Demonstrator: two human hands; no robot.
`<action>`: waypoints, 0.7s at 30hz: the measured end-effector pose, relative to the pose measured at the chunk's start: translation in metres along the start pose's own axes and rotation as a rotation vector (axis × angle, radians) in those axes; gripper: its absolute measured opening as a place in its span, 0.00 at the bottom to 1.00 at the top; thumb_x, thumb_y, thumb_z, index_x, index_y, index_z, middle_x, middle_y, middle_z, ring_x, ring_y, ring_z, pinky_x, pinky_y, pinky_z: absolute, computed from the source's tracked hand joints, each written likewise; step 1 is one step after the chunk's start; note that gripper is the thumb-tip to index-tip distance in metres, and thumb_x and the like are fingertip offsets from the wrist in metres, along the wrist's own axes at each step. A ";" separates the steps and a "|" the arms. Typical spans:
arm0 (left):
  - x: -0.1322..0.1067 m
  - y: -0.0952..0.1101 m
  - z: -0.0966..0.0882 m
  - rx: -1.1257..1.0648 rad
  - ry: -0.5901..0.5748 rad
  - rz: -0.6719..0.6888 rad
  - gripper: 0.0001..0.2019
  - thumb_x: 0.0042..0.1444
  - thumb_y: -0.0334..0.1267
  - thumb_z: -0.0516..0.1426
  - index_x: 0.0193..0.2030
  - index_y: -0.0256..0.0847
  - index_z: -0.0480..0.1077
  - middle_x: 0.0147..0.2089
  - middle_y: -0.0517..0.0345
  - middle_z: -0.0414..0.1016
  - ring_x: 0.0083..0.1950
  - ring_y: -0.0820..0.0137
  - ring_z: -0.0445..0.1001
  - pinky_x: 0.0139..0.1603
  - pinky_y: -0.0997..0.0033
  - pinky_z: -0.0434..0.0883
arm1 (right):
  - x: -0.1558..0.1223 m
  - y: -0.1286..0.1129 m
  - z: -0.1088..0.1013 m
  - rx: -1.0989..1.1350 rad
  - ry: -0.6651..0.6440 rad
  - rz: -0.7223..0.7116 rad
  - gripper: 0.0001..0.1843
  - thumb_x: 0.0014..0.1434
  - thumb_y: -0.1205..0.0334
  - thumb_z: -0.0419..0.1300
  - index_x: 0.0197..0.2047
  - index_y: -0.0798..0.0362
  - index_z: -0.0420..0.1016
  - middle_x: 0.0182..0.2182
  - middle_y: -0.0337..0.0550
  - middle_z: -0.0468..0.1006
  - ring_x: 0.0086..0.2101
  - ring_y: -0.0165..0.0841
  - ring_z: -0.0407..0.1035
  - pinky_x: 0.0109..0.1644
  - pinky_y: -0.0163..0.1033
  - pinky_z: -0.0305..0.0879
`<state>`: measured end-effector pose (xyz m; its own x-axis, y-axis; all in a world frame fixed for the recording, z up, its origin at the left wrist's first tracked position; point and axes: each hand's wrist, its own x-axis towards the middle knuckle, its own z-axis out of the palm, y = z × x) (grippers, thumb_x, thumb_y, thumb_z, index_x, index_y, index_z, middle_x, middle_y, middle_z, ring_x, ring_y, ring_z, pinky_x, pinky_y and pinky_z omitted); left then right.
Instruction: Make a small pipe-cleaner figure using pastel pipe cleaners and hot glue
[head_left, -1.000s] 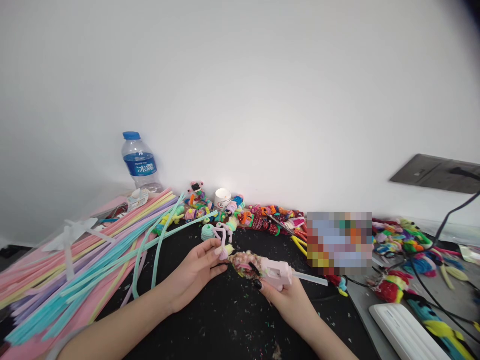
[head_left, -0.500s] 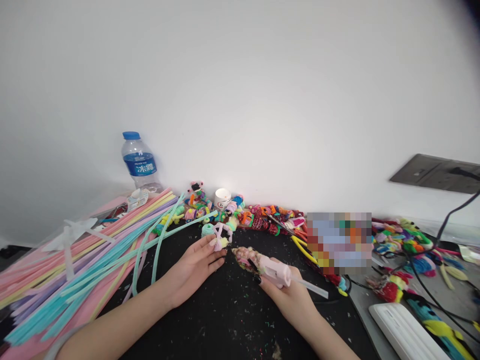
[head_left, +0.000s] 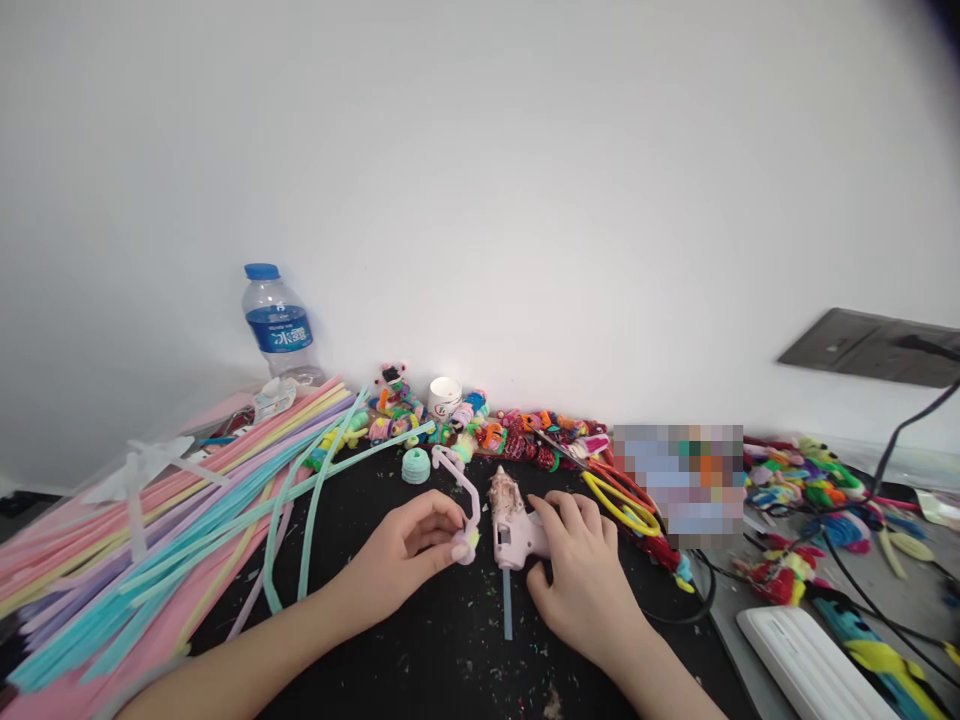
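My left hand (head_left: 409, 550) pinches a small pink and yellow pipe-cleaner piece (head_left: 466, 520) with a lilac loop rising from it, just above the black mat (head_left: 420, 640). A pink glue gun (head_left: 511, 530) stands on the mat with its crusted nozzle pointing away and a glue stick trailing toward me. My right hand (head_left: 581, 575) rests against the gun's right side, fingers curved over its body.
A big sheaf of pastel pipe cleaners (head_left: 150, 540) fills the left. A water bottle (head_left: 279, 325), a white cup (head_left: 445, 395) and a row of small colourful figures (head_left: 525, 435) line the wall. Yellow-handled scissors (head_left: 615, 495), cables and a white box (head_left: 814, 665) lie right.
My right hand has swung the glue gun from pointing left at the piece to standing on the mat. My left hand drew the piece back toward me, the loop now showing.
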<state>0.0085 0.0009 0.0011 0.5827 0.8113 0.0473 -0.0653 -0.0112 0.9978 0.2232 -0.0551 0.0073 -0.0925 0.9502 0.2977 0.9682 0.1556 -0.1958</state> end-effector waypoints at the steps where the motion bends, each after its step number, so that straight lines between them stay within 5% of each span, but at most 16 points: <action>1: -0.001 0.000 0.001 0.051 -0.012 0.020 0.05 0.52 0.34 0.58 0.35 0.40 0.65 0.36 0.60 0.68 0.40 0.70 0.69 0.44 0.70 0.66 | -0.001 -0.001 -0.002 0.029 0.023 -0.026 0.27 0.47 0.70 0.55 0.53 0.55 0.65 0.49 0.52 0.66 0.50 0.50 0.55 0.49 0.54 0.54; 7: -0.009 0.008 0.005 0.475 -0.206 0.238 0.04 0.54 0.31 0.56 0.37 0.41 0.70 0.40 0.54 0.72 0.43 0.66 0.70 0.47 0.68 0.65 | -0.006 -0.015 -0.012 0.397 0.043 -0.242 0.18 0.55 0.68 0.55 0.50 0.52 0.65 0.42 0.47 0.69 0.42 0.41 0.61 0.44 0.47 0.58; 11: -0.010 0.010 0.006 0.550 -0.282 0.269 0.06 0.57 0.33 0.54 0.39 0.43 0.71 0.41 0.52 0.73 0.44 0.65 0.70 0.47 0.69 0.65 | -0.011 -0.027 -0.005 0.512 0.120 -0.304 0.07 0.57 0.71 0.53 0.36 0.52 0.69 0.30 0.42 0.71 0.32 0.36 0.63 0.36 0.41 0.59; 16: -0.008 0.010 0.006 0.493 -0.236 0.260 0.05 0.56 0.33 0.55 0.37 0.42 0.71 0.40 0.53 0.72 0.42 0.66 0.70 0.47 0.69 0.65 | -0.012 -0.029 0.001 0.587 0.196 -0.251 0.08 0.57 0.73 0.53 0.29 0.52 0.65 0.26 0.41 0.69 0.29 0.33 0.63 0.33 0.38 0.58; 21: -0.005 0.003 0.006 0.165 -0.157 0.068 0.02 0.52 0.33 0.59 0.33 0.41 0.69 0.38 0.57 0.69 0.40 0.68 0.70 0.44 0.69 0.66 | -0.011 -0.025 0.001 0.586 0.235 -0.212 0.06 0.56 0.73 0.53 0.30 0.53 0.66 0.26 0.41 0.69 0.29 0.33 0.64 0.32 0.37 0.59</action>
<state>0.0100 -0.0069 0.0037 0.7009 0.7050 0.1080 0.0174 -0.1683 0.9856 0.1996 -0.0692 0.0083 -0.1493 0.8090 0.5685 0.6421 0.5165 -0.5664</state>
